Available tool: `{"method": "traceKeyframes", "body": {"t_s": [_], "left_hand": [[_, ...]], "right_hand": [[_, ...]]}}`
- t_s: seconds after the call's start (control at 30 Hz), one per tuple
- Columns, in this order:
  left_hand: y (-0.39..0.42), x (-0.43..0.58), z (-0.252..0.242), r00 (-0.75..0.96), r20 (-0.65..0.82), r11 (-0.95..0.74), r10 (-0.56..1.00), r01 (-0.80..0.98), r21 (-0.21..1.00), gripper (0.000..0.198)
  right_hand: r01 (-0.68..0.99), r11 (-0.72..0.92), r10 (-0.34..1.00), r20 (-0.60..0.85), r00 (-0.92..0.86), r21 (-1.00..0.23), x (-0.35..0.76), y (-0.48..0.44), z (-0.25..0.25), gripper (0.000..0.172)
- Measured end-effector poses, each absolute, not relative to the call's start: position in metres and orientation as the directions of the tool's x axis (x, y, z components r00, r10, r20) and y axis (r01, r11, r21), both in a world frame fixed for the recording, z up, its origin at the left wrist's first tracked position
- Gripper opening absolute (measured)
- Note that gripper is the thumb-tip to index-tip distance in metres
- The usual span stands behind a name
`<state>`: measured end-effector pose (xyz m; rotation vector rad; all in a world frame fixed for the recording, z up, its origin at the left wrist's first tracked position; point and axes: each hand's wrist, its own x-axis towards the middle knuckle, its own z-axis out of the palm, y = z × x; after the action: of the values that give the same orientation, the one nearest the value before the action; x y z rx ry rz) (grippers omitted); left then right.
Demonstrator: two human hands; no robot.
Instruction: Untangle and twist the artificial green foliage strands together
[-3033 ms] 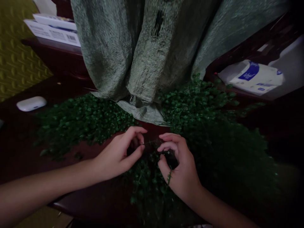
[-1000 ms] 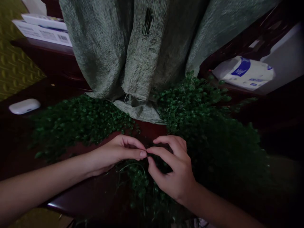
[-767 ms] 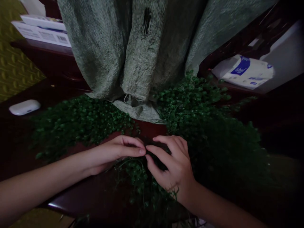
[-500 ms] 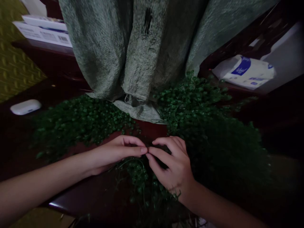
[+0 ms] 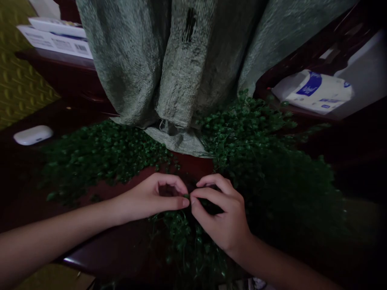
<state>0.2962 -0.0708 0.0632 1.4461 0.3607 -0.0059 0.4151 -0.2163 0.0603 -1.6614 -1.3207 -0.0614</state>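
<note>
A mass of dark green small-leaved vine strands (image 5: 260,161) lies across a dark red-brown table (image 5: 127,249), with another heap (image 5: 99,153) on the left. My left hand (image 5: 151,199) and my right hand (image 5: 220,217) meet fingertip to fingertip at the middle. Both pinch the same thin green strand (image 5: 186,197) between thumb and fingers. More of that strand (image 5: 184,237) hangs down over the table's near edge below my hands.
Grey-green woven cloth (image 5: 169,72) hangs in folds down to the table behind the vines. A white earbud case (image 5: 32,134) lies at the far left. White boxes (image 5: 57,38) sit at the back left, and a white and blue packet (image 5: 314,94) at the right.
My hands have come together from a small gap to touching fingertips on the strand. My left fingers now curl up into an arch over it.
</note>
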Motion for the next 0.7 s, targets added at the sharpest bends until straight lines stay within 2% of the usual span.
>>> {"method": "traceKeyframes", "body": {"t_s": [0.1, 0.2, 0.33, 0.47, 0.7], "left_hand": [[-0.0722, 0.2957, 0.0637, 0.947, -0.217, 0.048, 0.237, 0.212, 0.976, 0.011], [-0.0728, 0.2966, 0.0666, 0.933, -0.27, 0.083, 0.238, 0.257, 0.963, 0.012], [-0.0724, 0.2985, 0.0694, 0.924, -0.317, 0.147, 0.212, 0.29, 0.946, 0.01], [-0.0721, 0.2989, 0.0697, 0.915, -0.359, 0.181, 0.185, 0.327, 0.928, 0.011], [-0.0749, 0.299, 0.0693, 0.904, -0.397, 0.158, 0.16, 0.373, 0.914, 0.01]], "right_hand": [[0.797, 0.063, 0.709, 0.588, 0.388, -0.601, 0.4145, -0.2164, 0.0602, 0.013], [0.858, 0.047, 0.714, 0.618, 0.329, -0.512, 0.4146, -0.2165, 0.0601, 0.012], [0.91, 0.037, 0.783, 0.578, 0.23, -0.412, 0.416, -0.2166, 0.0592, 0.01], [0.922, 0.031, 0.81, 0.55, 0.203, -0.385, 0.4175, -0.2167, 0.0585, 0.011], [0.941, 0.069, 0.789, 0.595, 0.152, -0.333, 0.4136, -0.2183, 0.0548, 0.017]]}}
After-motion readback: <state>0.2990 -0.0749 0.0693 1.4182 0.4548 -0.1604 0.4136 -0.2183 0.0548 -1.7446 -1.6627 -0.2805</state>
